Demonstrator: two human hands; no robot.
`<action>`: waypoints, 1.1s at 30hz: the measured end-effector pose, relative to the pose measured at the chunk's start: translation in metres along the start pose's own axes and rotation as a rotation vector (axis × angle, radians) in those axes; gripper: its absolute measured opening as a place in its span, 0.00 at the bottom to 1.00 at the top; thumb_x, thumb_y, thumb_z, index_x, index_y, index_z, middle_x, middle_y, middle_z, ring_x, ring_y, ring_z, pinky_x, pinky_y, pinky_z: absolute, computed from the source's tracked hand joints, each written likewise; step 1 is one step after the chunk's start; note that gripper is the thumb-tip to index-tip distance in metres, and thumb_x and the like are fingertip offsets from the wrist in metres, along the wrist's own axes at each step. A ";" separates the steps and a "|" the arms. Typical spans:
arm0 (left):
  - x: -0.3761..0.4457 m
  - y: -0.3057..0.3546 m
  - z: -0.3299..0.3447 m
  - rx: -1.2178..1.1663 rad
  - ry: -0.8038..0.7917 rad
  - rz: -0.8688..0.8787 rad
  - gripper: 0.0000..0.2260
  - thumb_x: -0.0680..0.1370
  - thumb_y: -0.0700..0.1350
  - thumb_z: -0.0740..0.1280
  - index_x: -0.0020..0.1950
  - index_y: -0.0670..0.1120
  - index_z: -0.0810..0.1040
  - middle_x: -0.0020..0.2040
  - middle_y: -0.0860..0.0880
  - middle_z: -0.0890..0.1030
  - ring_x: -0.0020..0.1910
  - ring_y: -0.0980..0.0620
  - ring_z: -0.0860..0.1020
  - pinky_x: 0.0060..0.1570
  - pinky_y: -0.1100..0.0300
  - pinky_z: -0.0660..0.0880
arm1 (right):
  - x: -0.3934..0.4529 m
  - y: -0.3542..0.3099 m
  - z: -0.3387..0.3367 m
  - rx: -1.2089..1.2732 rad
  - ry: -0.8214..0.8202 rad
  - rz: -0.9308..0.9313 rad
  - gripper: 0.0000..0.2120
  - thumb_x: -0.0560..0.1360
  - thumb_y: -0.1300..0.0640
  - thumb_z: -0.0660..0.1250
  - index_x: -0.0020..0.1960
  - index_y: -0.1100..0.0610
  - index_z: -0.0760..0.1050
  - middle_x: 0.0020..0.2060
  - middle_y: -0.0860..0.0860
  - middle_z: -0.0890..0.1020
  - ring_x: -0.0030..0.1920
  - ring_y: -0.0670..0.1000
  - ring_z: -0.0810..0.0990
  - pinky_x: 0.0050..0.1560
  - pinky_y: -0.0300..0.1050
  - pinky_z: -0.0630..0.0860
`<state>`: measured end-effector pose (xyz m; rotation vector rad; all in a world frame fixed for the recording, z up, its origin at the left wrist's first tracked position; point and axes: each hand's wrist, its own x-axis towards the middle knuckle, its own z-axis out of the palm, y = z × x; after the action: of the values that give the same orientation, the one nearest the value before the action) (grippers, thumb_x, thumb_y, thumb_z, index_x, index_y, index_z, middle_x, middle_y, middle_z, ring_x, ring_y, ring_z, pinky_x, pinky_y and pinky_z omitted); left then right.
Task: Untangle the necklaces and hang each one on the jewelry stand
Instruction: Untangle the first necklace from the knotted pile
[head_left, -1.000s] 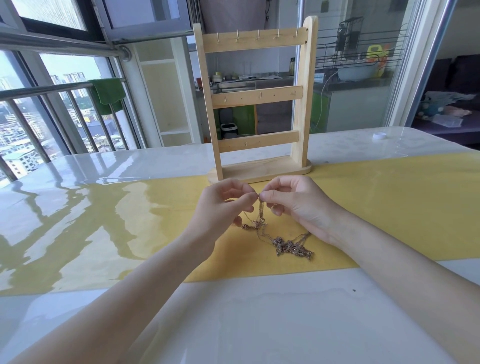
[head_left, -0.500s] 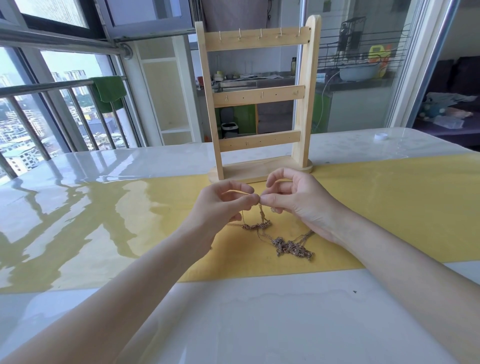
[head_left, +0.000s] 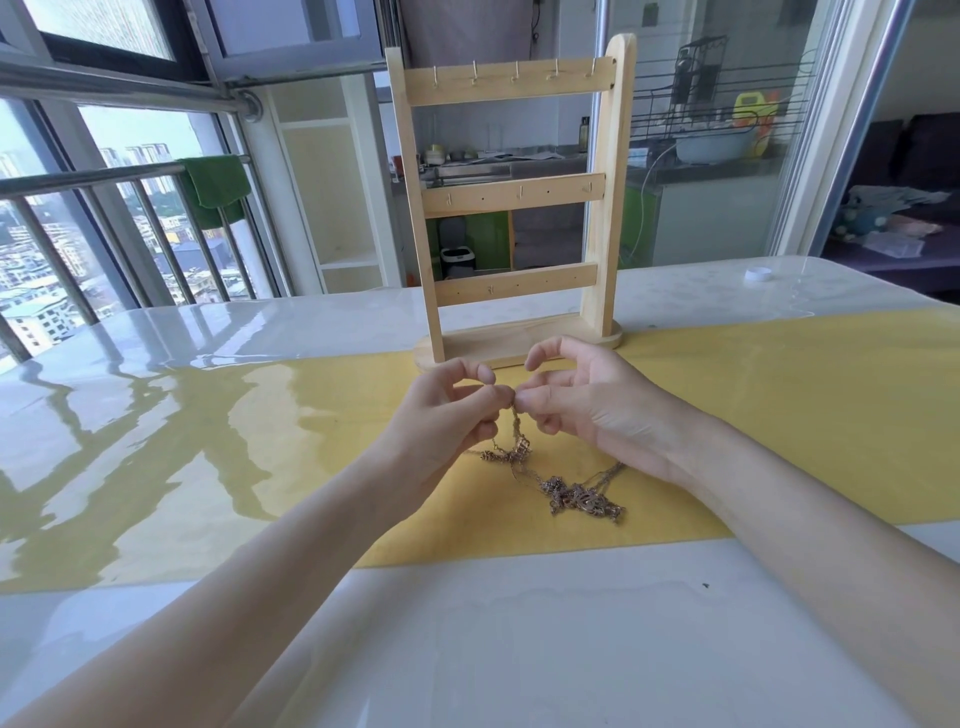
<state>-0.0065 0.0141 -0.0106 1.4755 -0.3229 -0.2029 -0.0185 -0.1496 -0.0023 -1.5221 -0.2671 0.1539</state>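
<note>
Pinching one strand of the necklaces (head_left: 566, 488) between thumb and forefinger, our left hand (head_left: 441, 415) and right hand (head_left: 587, 405) meet fingertip to fingertip above the yellow runner (head_left: 779, 415) on the worktop (head_left: 519, 649). Both grips are narrow, each closed on the same thin chain, which hangs straight down from the pinch. Just below the grips a small knot of chain touches the runner; further toward us and to the right of the grips lies the larger clump, with loose strands running under our right wrist. Beyond the grips, close behind our fingers, the wooden jewelry stand (head_left: 511, 192) rests upright, its base partly on the runner; we see small hooks along its top bar. Far right of the grips sits a white cap (head_left: 756, 274).
</note>
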 end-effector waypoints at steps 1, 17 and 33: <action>0.000 0.000 0.001 0.009 0.003 0.018 0.08 0.77 0.33 0.64 0.42 0.45 0.70 0.30 0.53 0.76 0.31 0.55 0.69 0.34 0.67 0.70 | 0.000 0.000 -0.001 0.074 -0.010 0.024 0.13 0.72 0.69 0.68 0.51 0.58 0.69 0.35 0.54 0.79 0.33 0.48 0.72 0.34 0.37 0.71; -0.002 0.001 0.001 0.297 0.086 0.210 0.09 0.75 0.36 0.69 0.37 0.47 0.80 0.29 0.57 0.77 0.28 0.60 0.71 0.32 0.69 0.70 | 0.003 0.001 0.000 0.213 0.055 0.035 0.13 0.73 0.70 0.66 0.52 0.58 0.69 0.31 0.52 0.77 0.30 0.47 0.72 0.33 0.39 0.69; -0.002 -0.001 0.006 0.315 0.069 0.153 0.09 0.75 0.37 0.65 0.36 0.46 0.75 0.31 0.56 0.75 0.32 0.58 0.72 0.36 0.66 0.72 | 0.004 0.001 0.003 0.177 0.037 0.007 0.11 0.74 0.70 0.65 0.50 0.58 0.70 0.32 0.52 0.76 0.30 0.47 0.74 0.33 0.38 0.72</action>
<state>-0.0103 0.0093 -0.0116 1.7556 -0.4243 0.0235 -0.0159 -0.1453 -0.0032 -1.3488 -0.2126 0.1508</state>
